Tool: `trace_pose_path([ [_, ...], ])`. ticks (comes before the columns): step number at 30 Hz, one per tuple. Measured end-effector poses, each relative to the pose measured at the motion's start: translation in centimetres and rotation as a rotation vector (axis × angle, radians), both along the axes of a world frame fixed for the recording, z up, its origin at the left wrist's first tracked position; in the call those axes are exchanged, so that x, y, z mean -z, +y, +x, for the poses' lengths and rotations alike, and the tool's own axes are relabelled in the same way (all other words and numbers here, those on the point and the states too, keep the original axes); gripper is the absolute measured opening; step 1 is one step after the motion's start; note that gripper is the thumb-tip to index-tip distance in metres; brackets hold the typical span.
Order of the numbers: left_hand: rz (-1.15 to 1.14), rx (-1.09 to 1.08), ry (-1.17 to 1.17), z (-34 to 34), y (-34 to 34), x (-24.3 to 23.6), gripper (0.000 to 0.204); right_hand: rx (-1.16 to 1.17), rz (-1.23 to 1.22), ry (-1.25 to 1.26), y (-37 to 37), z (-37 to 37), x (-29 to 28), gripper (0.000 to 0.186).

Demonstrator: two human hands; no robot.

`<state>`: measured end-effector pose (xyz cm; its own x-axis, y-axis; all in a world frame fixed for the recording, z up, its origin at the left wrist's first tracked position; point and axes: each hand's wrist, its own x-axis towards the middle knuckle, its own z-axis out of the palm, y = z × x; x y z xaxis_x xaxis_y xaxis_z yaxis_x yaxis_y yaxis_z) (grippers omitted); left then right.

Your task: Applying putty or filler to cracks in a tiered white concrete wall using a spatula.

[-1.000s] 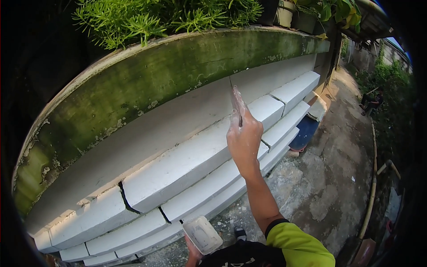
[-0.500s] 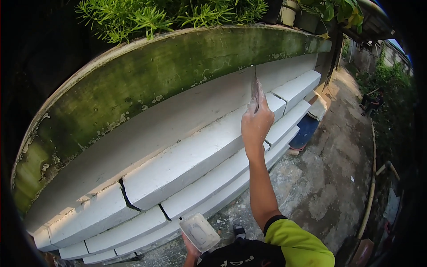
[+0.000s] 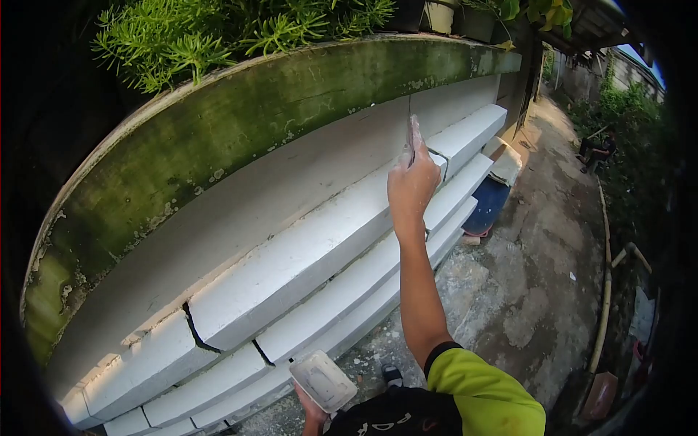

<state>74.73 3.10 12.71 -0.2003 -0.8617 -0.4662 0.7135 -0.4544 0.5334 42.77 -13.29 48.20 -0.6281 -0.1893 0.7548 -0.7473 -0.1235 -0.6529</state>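
My right hand, smeared with white paste, grips a thin flat blade that looks like a putty knife. I see the blade almost edge-on, its tip up by the smooth pale wall strip under a mossy green ledge; whether it touches cannot be made out. Low down, near my body, my left hand holds a shallow rectangular white tub with whitish residue inside. Part of that hand is hidden by the tub. Between the hands run stepped white blocks with dark gaps at their joints.
Leafy green plants and pots stand on the ledge. A blue container sits past the blocks' far end. To the right lies a stained concrete path, with a bamboo pole along it and a seated person farther off.
The view has shifted slightly. My right hand and the blade have moved a little down along the wall, away from the ledge. The left hand still holds the tub.
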Motion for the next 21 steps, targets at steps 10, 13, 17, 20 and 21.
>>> trace_pose_path([
  [10, -0.105, 0.121, 0.003, -0.9, -0.1, 0.4, 0.068, -0.453, 0.104, 0.333, 0.9, 8.9, 3.7, 0.055],
  [13, -0.03, 0.104, 0.022, -1.3, -0.1, 0.0, 0.066, -0.436, -0.07, 0.162, 1.9, 4.7, 1.8, 0.049],
  [17, -0.055, 0.097, 0.006, -1.5, 0.0, 0.1, 0.066, -0.055, -0.028, -0.043, -1.9, -2.1, 0.0, 0.044],
  [20, -0.046, 0.121, 0.015, -2.0, 0.0, -1.5, 0.066, -0.072, 0.236, 0.122, -4.1, 0.1, 1.3, 0.038],
  [21, -0.058, 0.123, 0.011, -2.0, 0.0, -1.9, 0.066, -0.127, 0.264, 0.198, -3.7, 3.2, 2.4, 0.035],
])
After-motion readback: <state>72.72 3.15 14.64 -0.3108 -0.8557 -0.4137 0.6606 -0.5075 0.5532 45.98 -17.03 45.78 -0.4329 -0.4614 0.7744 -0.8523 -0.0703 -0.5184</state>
